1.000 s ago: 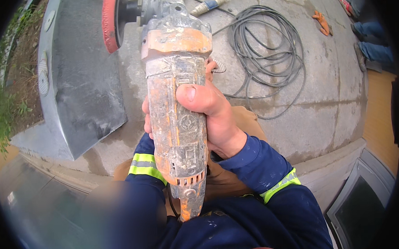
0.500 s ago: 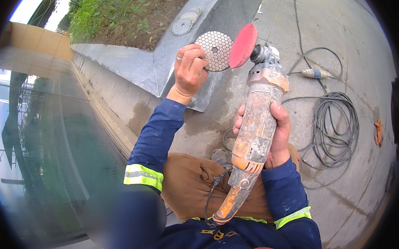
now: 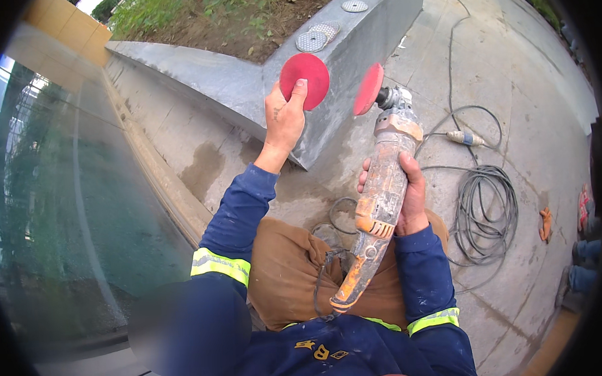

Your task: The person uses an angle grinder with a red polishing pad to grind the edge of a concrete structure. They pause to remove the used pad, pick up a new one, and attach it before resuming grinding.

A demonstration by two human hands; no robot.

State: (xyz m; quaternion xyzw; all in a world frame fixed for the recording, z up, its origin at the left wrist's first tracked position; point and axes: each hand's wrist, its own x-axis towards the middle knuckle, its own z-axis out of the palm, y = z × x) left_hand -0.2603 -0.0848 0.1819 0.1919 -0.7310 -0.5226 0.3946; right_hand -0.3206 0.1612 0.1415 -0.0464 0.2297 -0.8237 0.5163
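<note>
My left hand (image 3: 283,125) grips a red-faced round pad (image 3: 311,74), thumb across its face. My right hand (image 3: 412,193) is closed around the body of a dusty orange-and-grey power polisher (image 3: 388,174), which is held upright-diagonal over my brown-trousered knees. Its round red backing pad (image 3: 368,89) faces toward the left-hand pad, with a gap between them. On the grey stone planter ledge (image 3: 216,84) lie patterned round discs (image 3: 311,42) and another disc (image 3: 355,6) farther along.
Black cable (image 3: 483,213) lies coiled on the pavement, with a plug connector (image 3: 465,138) and an orange glove (image 3: 544,224) nearby. At the far right are another person's jean-clad legs and shoes (image 3: 580,276). A reflective glass surface (image 3: 59,185) fills the left side; plants grow in the planter.
The disc in my left hand now shows its red side instead of the honeycomb side. The polisher, upright and central a second ago, is now slanted to the right, held by my right hand.
</note>
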